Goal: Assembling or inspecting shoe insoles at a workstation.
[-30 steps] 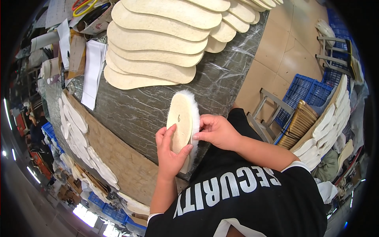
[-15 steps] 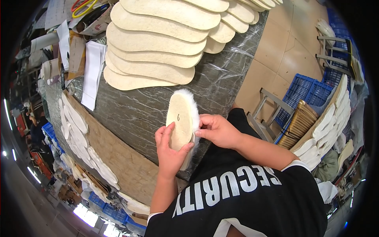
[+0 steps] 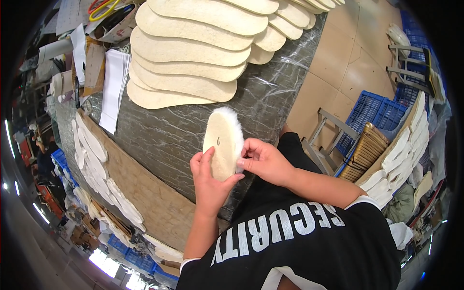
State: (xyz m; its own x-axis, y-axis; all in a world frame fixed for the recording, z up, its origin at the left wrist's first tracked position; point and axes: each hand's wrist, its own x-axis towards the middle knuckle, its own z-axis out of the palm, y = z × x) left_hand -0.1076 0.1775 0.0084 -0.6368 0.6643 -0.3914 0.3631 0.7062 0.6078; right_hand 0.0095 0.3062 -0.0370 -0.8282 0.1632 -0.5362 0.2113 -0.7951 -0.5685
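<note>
Hands grip a fleece-edged insole above the worktop: left hand cradling beneath, right hand pinching its right edge, seemingly inspecting.

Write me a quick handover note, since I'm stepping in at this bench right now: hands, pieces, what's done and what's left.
Left hand: cups the fleece-edged insole from below, thumb on its smooth face.
Right hand: pinches the insole's fluffy edge on the right side.
The insole is held up over the grey wrapped table.
Plain insoles lie fanned in overlapping rows at the table's far end; more sit along the wooden board on the left.
Done: one insole picked up and in hand.
Left: apparently the rest of the laid-out pieces.
</note>
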